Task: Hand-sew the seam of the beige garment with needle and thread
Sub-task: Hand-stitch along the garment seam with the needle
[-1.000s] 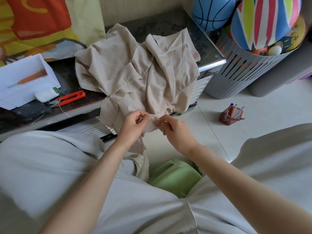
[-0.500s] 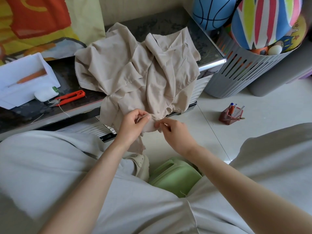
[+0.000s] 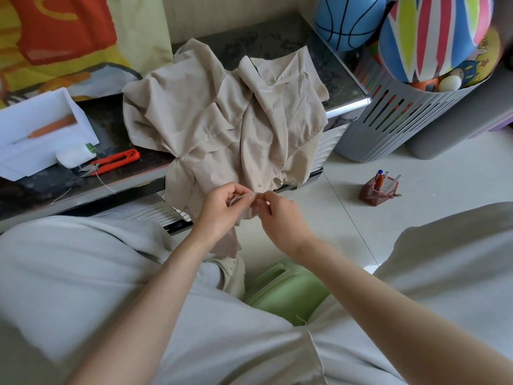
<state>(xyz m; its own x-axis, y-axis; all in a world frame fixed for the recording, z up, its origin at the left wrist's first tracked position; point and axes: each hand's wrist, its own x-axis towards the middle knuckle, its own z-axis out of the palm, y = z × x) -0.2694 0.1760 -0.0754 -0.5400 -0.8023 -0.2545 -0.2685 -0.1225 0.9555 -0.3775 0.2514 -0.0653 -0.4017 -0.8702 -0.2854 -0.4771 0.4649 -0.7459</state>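
The beige garment [image 3: 222, 118] lies crumpled on the dark low table [image 3: 277, 43], and one end of it hangs over the front edge toward my lap. My left hand [image 3: 222, 209] pinches the hanging edge, with a bit of pale thread showing at its fingertips. My right hand [image 3: 280, 215] meets it from the right, thumb and fingers pinched together at the same spot on the seam. The needle itself is too small to make out. Orange thread snips [image 3: 113, 162] and a white thread spool [image 3: 74, 156] sit on the table to the left.
A white box [image 3: 41, 129] stands at the table's left end. A grey slatted basket [image 3: 388, 118] full of balls is on the floor at right, with a small red pen holder [image 3: 379, 188] near it. A green stool [image 3: 286, 287] shows between my knees.
My right hand has drawn in to the left until its fingertips meet the left hand's at the seam. The left hand and the garment have stayed almost where they were.
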